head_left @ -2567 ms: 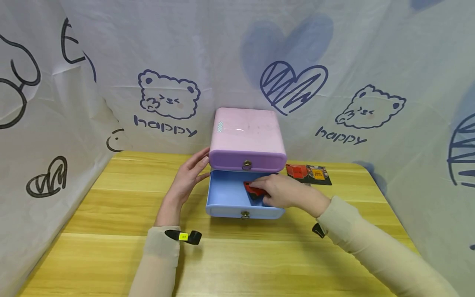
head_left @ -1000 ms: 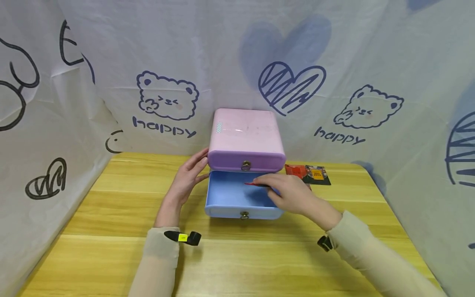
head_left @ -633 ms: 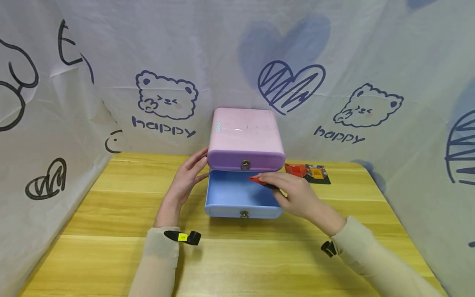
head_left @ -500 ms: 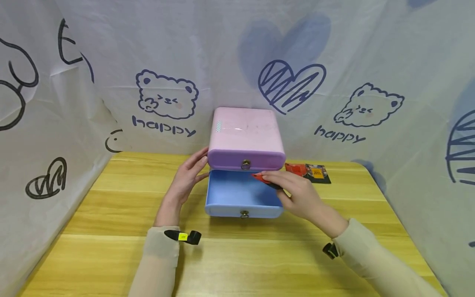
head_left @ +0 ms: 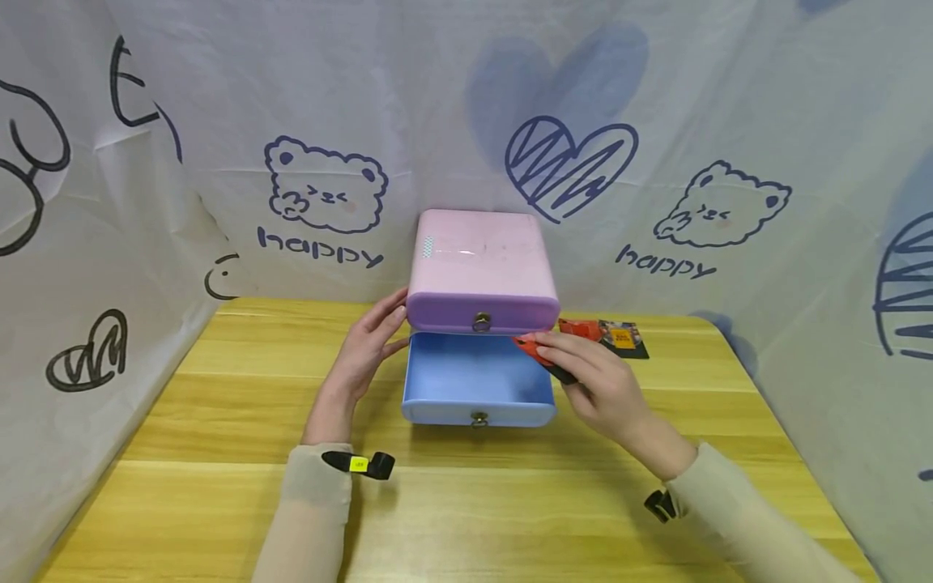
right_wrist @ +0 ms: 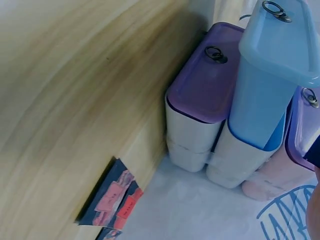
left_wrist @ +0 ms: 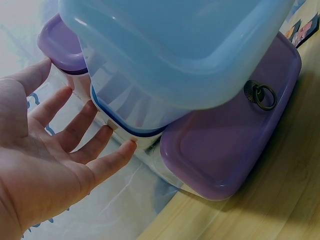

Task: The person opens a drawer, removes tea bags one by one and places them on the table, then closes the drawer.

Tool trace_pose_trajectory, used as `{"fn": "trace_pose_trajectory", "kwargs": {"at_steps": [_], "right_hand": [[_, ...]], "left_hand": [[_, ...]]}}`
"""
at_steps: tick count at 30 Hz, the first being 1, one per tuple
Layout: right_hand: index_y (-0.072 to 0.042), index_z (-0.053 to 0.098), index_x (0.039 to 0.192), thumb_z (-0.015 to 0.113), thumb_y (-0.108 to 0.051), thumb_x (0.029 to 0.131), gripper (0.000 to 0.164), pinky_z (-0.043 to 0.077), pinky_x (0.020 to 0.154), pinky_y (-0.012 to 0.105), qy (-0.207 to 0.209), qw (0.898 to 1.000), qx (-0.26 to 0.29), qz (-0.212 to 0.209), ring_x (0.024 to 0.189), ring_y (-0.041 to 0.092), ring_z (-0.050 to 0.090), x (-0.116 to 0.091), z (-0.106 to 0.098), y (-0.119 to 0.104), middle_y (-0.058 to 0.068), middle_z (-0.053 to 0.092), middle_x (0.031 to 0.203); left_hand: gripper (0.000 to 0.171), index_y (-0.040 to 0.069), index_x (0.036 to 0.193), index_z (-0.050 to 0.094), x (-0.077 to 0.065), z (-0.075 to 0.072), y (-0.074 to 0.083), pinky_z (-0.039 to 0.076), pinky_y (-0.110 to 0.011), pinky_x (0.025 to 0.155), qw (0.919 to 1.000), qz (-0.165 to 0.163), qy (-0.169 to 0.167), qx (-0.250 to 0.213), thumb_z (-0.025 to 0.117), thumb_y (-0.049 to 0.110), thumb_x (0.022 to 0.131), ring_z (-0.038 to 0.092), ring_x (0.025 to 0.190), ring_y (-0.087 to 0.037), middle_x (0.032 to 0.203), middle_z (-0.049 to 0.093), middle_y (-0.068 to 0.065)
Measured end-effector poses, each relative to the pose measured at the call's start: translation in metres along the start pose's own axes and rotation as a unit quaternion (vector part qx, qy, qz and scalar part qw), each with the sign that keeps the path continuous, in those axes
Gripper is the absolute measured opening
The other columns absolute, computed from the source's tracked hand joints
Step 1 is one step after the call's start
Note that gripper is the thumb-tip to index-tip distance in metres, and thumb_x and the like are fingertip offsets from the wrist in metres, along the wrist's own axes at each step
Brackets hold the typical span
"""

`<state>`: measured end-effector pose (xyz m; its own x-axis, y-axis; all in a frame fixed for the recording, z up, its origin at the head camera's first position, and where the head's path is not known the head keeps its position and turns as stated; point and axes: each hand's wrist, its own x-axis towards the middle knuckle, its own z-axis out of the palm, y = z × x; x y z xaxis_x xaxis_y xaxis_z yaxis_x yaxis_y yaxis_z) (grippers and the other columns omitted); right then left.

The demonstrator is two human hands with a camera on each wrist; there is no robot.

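Note:
A small three-tier drawer cabinet [head_left: 481, 255] with a pink top stands against the back cloth. Its blue middle drawer [head_left: 477, 414] is pulled out between two purple-fronted drawers. My left hand [head_left: 368, 344] touches the cabinet's left side, fingers spread and nearly straight; the left wrist view shows the fingertips along the casing. Between thumb and fingers, my right hand [head_left: 601, 385] pinches a flat red-and-black packet [head_left: 534, 350] over the drawer's right edge. Only a dark corner of the packet [right_wrist: 314, 152] and a bit of that hand show in the right wrist view.
More red-and-black packets [head_left: 625, 340] lie on the wooden table [head_left: 466, 518] to the right of the cabinet, partly behind my right hand. White cloth with blue drawings [head_left: 328, 194] hangs behind and at both sides. Ring pulls [head_left: 479, 419] stick out from the drawer fronts.
My right hand has lifted the packet from inside the blue drawer and moved it rightward to the drawer's right edge, tilting it. The left hand stays at the cabinet's side.

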<state>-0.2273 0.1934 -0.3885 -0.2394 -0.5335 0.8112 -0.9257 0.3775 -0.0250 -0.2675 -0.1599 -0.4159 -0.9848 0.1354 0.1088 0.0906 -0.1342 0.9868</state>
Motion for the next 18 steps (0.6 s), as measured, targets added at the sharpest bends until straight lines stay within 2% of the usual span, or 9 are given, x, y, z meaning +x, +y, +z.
{"fn": "trace_pose_trajectory", "kwargs": {"at_steps": [9, 18], "right_hand": [[0.001, 0.073, 0.125, 0.042, 0.004, 0.083, 0.052, 0.042, 0.117, 0.032, 0.022, 1.0, -0.018, 0.004, 0.119, 0.037, 0.066, -0.015, -0.005, 0.003, 0.018, 0.07, 0.131], [-0.002, 0.074, 0.125, 0.039, 0.005, 0.083, 0.056, 0.041, 0.115, 0.025, 0.014, 0.999, -0.046, 0.023, 0.117, 0.035, 0.066, -0.037, -0.01, 0.012, 0.016, 0.07, 0.131]], "left_hand": [[0.057, 0.013, 0.16, 0.042, 0.001, 0.001, 0.0, 0.044, -0.056, 0.115, 1.0, 0.0, -0.002, 0.001, 0.057, 0.034, 0.109, 0.038, 0.149, -0.029, 0.163, 0.041, -0.009], [0.057, 0.014, 0.16, 0.043, -0.001, 0.001, 0.001, 0.045, -0.056, 0.114, 1.0, -0.002, 0.001, 0.0, 0.057, 0.033, 0.109, 0.039, 0.148, -0.028, 0.163, 0.042, -0.008]]}}
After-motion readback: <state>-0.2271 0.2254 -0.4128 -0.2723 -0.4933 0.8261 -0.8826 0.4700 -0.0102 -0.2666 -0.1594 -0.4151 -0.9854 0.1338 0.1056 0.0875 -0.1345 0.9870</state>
